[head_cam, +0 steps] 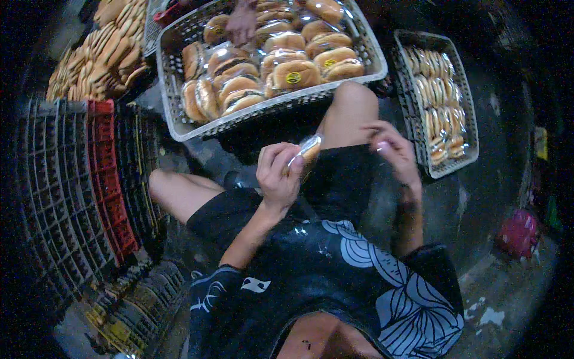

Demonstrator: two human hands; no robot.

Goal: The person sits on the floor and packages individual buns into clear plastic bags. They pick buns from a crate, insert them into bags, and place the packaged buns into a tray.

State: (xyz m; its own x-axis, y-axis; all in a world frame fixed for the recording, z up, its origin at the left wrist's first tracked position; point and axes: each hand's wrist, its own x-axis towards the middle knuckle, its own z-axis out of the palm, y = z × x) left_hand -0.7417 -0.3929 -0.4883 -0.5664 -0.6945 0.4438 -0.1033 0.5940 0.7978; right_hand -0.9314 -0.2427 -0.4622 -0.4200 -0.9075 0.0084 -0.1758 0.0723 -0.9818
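My left hand grips a small bun in clear plastic wrap, held above my lap. To the right, my right hand hovers beside my knee with bent fingers apart, and nothing shows in it. Beyond my knees a large grey plastic crate holds several rows of filled buns in clear wrappers. Some wrappers bear a round yellow sticker. Another person's hand reaches into the far side of this crate.
On the right, a second grey crate holds upright rows of wrapped buns. At upper left lies a big pile of unwrapped buns. Stacked dark crates with one red crate stand at left. A pink bag rests on the right.
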